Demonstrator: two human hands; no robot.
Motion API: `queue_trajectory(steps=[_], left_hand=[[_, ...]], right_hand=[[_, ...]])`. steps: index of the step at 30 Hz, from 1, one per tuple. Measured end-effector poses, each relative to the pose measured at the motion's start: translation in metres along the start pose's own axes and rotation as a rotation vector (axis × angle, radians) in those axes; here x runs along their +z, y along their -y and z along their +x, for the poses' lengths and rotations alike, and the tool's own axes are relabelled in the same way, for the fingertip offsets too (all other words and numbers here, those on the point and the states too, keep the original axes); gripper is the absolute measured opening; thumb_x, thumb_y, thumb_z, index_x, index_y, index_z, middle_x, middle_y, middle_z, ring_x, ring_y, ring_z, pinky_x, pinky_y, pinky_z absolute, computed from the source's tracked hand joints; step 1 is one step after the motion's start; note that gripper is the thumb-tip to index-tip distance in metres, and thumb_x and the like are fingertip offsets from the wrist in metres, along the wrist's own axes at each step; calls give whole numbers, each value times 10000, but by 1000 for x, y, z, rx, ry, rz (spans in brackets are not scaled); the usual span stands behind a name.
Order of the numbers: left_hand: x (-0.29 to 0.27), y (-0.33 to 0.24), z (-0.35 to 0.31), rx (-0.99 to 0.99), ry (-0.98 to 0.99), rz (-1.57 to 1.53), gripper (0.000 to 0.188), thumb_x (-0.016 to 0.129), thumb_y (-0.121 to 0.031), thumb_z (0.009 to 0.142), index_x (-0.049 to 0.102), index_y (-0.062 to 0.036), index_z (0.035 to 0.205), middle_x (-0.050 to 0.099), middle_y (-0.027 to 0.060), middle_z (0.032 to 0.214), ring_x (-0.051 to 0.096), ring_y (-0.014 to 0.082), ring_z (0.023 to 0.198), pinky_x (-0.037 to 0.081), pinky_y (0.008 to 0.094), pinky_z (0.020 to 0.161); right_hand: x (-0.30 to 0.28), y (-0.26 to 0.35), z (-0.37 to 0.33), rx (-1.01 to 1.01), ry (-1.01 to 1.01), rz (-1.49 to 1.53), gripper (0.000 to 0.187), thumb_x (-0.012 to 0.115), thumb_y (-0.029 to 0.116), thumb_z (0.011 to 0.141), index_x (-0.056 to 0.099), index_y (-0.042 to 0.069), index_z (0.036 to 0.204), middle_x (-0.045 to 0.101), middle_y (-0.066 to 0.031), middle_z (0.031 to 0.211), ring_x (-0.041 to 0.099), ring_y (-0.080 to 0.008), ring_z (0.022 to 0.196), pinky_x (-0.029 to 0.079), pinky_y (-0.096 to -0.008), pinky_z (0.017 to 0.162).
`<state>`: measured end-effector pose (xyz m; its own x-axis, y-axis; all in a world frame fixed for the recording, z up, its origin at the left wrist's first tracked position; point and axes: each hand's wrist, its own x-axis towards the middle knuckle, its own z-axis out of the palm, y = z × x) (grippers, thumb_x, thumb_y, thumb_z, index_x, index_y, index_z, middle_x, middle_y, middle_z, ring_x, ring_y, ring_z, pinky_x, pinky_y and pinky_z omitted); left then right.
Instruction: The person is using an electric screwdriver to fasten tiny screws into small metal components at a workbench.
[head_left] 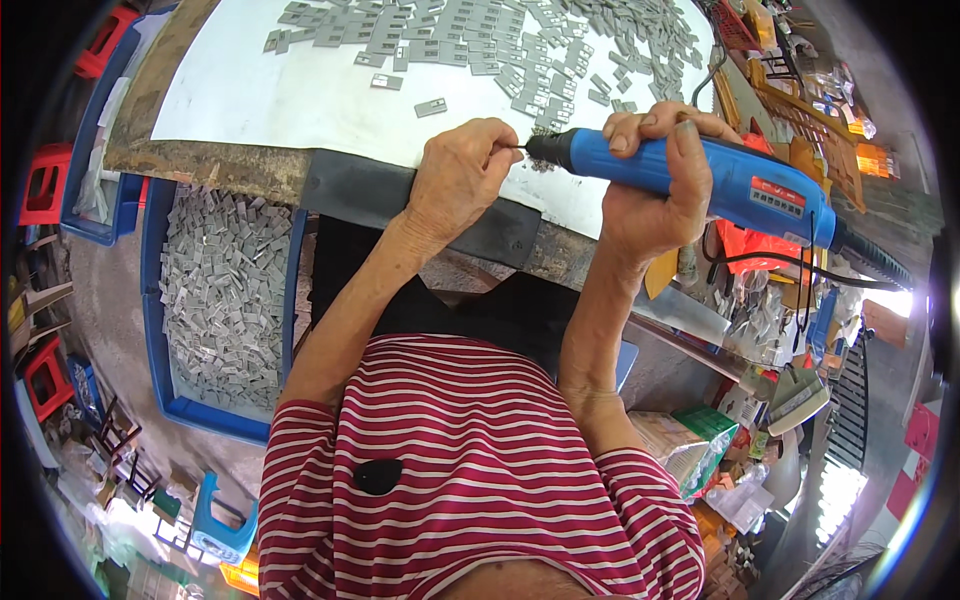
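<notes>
Gripping a black-nosed blue cylindrical power tool (735, 178) in the right hand (655, 190), with fingers wrapped round the barrel, over the near edge of a worn brown table (205, 168) spread with a white sheet (250, 95). Pressing thumb and forefinger of the left hand (462, 170) together at the nose tip, beside tiny dark bits (541, 164); cannot tell whether pinching anything. Can see many small flat grey rectangular pieces (475, 50) beyond on the sheet, more in a blue rectangular plastic bin (215, 419) at left.
</notes>
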<state>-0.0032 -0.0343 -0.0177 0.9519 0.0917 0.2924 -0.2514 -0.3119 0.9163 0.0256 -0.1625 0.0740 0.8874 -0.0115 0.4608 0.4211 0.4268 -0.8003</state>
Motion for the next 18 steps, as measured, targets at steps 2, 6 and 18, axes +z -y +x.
queue_trajectory(steps=[2, 6, 18], left_hand=[[0, 0, 0, 4, 0, 13, 109, 622, -48, 766, 604, 30, 841, 611, 79, 691, 568, 106, 604, 453, 227, 549], [-1, -1, -1, 11, -4, 29, 112, 629, -57, 766, 605, 27, 835, 610, 81, 689, 569, 111, 601, 451, 227, 547], [0, 0, -1, 31, -2, 49, 113, 632, -59, 761, 608, 17, 841, 620, 96, 708, 584, 140, 605, 457, 244, 554]], right_hand=[[-1, 0, 0, -6, 7, 10, 147, 481, 81, 813, 498, 38, 952, 506, -119, 750, 515, -224, 579, 403, -390, 624], [0, 1, 0, -18, 2, 3, 150, 486, 80, 810, 500, 39, 954, 509, -121, 749, 514, -225, 571, 402, -390, 616], [3, 0, -1, 20, -43, -36, 163, 494, 81, 798, 499, 36, 955, 502, -113, 739, 510, -217, 564, 404, -382, 615]])
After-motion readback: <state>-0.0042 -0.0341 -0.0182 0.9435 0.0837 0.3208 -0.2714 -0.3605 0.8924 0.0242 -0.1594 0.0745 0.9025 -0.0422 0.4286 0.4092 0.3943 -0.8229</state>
